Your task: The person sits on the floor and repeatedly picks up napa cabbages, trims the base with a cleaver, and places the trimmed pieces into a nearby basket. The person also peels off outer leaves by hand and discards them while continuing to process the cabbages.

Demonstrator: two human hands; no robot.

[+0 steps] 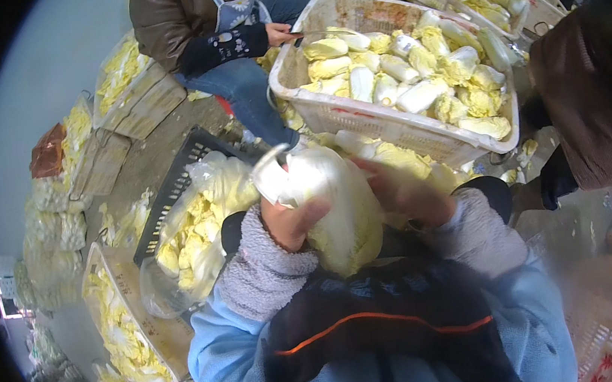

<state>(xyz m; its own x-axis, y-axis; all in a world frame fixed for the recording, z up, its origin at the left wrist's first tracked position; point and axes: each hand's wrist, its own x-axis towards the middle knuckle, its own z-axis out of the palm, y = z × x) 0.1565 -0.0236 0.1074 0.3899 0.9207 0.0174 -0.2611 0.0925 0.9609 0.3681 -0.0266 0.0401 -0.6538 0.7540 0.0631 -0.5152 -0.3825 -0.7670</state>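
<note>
A pale napa cabbage (343, 221) is held upright in front of my chest. My left hand (290, 219) is closed on its left side, the thumb lying across the white stalk. A loose white outer leaf (270, 178) stands away from the head above that hand. On the right side of the cabbage is my right hand (412, 192), smeared by motion; its fingertips are near or touching the leaves, and I cannot tell what they grip. Just beyond my hands, more yellow cabbage (400, 156) lies low down, partly hidden.
Ahead stands a large white crate (397, 131) full of cabbages. A person (208, 28) beyond it holds a knife-like tool. To my left, a clear bag (215, 258) of yellow leaves sits by a black crate (163, 196). Leaf-filled crates (177, 349) line the left; a brown-clad person (597, 97) is at right.
</note>
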